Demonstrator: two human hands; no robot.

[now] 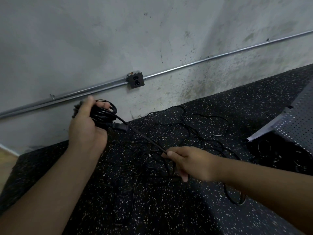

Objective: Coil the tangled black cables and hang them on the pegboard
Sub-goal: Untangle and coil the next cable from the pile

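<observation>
My left hand point(85, 123) grips a coil of thick black cable point(103, 114), held up in front of the wall. A black plug point(120, 127) sticks out of the coil to the right. From the coil a straight stretch of the same cable point(144, 139) runs down and right into my right hand point(189, 162), which grips it in curled fingers. Below both hands a tangle of thin black cables point(177, 133) lies spread on the speckled black floor. The perforated pegboard point(298, 119) leans at the right edge.
A grey concrete wall carries a metal conduit point(186, 66) and a socket box point(135, 79). Several coiled cables point(277, 155) lie in the dark space under the pegboard. A strip of wooden floor point(6, 160) shows at the far left.
</observation>
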